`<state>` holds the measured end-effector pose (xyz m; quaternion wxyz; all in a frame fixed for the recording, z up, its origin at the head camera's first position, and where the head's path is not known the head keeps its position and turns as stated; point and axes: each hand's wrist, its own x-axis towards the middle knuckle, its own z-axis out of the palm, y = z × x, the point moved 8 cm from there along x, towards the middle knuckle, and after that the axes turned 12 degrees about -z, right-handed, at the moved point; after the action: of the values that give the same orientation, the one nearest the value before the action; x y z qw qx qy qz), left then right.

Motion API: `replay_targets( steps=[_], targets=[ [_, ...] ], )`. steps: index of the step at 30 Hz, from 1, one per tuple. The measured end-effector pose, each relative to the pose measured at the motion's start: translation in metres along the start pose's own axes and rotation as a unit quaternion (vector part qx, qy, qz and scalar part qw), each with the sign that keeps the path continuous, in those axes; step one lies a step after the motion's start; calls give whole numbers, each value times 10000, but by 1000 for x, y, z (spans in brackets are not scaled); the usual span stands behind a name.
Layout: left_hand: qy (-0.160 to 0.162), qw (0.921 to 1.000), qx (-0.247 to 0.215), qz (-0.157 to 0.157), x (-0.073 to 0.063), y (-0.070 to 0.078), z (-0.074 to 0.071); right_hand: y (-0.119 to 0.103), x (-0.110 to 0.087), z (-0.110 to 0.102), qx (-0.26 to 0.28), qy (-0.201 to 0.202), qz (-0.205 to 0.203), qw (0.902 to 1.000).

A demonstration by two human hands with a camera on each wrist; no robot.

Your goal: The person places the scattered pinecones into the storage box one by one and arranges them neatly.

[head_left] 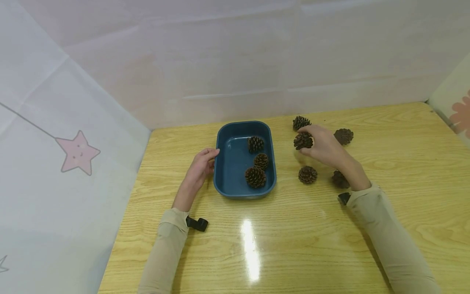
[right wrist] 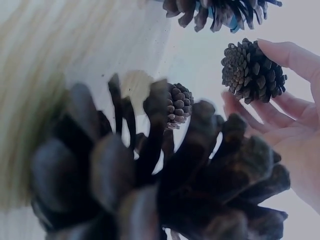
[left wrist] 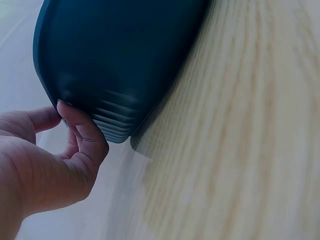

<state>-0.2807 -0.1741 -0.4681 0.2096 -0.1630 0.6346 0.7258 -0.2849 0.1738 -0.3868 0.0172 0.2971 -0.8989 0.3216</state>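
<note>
A dark blue rectangular tub [head_left: 231,171] stands on the table with three pine cones inside, one of them a large pine cone [head_left: 255,177] near its front right corner. My left hand [head_left: 201,165] pinches the tub's left rim between thumb and fingers; in the left wrist view the hand [left wrist: 65,155] is at the tub's edge [left wrist: 115,60]. Right of the tub, my right hand [head_left: 324,147] holds a pine cone [head_left: 303,141] between thumb and fingertips. The right wrist view shows this held pine cone [right wrist: 252,71] above the table.
Around the right hand lie loose pine cones: one behind [head_left: 301,122], one to its right [head_left: 344,136], one in front [head_left: 307,174] and one partly under the wrist [head_left: 340,179]. A pale cloth wall [head_left: 227,81] borders the table's back edge.
</note>
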Motion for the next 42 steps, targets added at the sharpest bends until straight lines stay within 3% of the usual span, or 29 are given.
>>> replay_targets(
  steps=[13, 42],
  targets=[
    [-46, 10000, -48, 16, -1, 1, 0, 2, -1, -2, 285, 209, 125, 9993],
    [57, 10000, 36, -19, -1, 1, 0, -4, -3, -9, 97, 488, 25, 9988]
  ],
)
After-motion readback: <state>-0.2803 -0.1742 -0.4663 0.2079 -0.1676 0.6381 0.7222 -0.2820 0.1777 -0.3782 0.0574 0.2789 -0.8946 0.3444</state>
